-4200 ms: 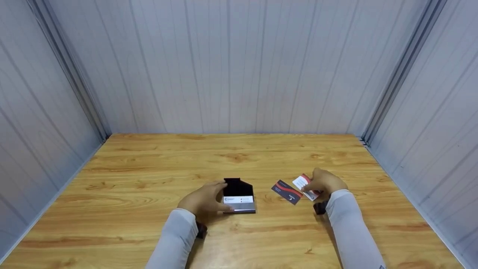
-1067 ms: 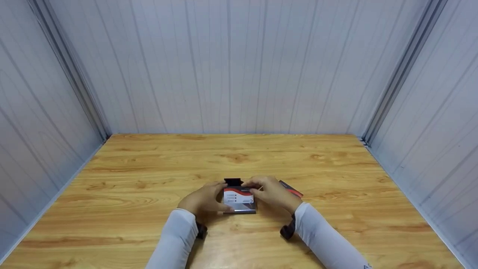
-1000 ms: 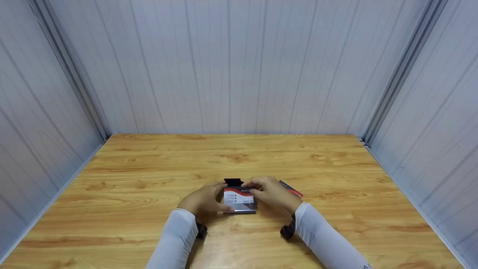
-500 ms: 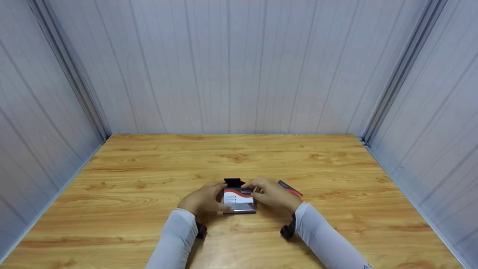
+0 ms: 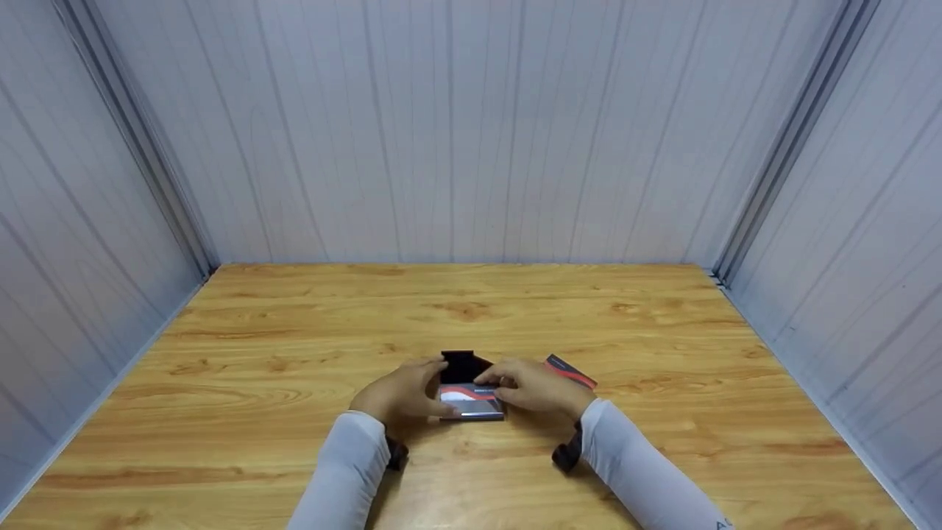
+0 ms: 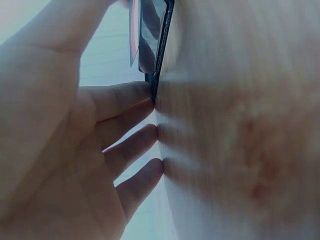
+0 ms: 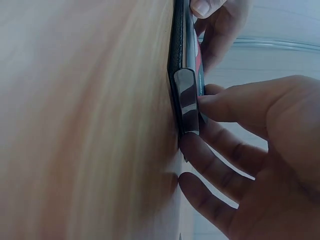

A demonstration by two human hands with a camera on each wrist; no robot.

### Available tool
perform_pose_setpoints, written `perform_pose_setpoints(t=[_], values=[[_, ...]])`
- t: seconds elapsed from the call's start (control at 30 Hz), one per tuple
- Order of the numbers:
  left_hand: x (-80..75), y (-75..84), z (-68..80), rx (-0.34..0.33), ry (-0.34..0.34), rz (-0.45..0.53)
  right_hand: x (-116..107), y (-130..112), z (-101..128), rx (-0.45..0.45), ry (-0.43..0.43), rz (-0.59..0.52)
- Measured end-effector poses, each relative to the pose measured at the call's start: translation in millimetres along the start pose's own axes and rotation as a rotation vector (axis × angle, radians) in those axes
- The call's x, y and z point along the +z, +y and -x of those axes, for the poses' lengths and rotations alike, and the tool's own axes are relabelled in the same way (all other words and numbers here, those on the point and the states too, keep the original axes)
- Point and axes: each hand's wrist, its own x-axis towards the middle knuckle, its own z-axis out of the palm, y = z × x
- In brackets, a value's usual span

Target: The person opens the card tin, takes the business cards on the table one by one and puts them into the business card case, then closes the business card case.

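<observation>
Since the earlier frames the right hand (image 5: 536,388) has brought one card from the right part of the table (image 5: 257,412) to the card case (image 5: 471,390) and pushed it lower into the pocket, so that less of its red and white face shows now. The case is a black holder with a metal front, lying near the front edge of the table at the middle, with its flap (image 5: 460,362) open toward the far edge. The left hand (image 5: 401,394) steadies it from the left side: in the left wrist view its straight fingers (image 6: 125,107) touch the edge of the case (image 6: 155,45) and the table, so this grip is open, only pressing. The right hand pinches the right end of the case, thumb on the metal front and fingers below, as the right wrist view shows at the case (image 7: 182,95). The business card (image 5: 471,395) sits partly inside, its upper part still out. One dark card with a red stripe (image 5: 570,370) lies on the table just beyond the right hand. I judge that the card is almost seated; the last card and the closing of the flap are left.
</observation>
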Motion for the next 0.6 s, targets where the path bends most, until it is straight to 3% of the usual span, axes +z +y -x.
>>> perform_pose_setpoints(t=[0.17,0.6], values=[[0.2,0.1,-0.1,0.012,0.008,-0.009,0.6,-1.3,-0.5,-0.010,0.000,0.047],[1.1,-1.5,-0.7,0.019,0.008,-0.020,0.8,-0.9,0.7,0.010,-0.032,0.019]])
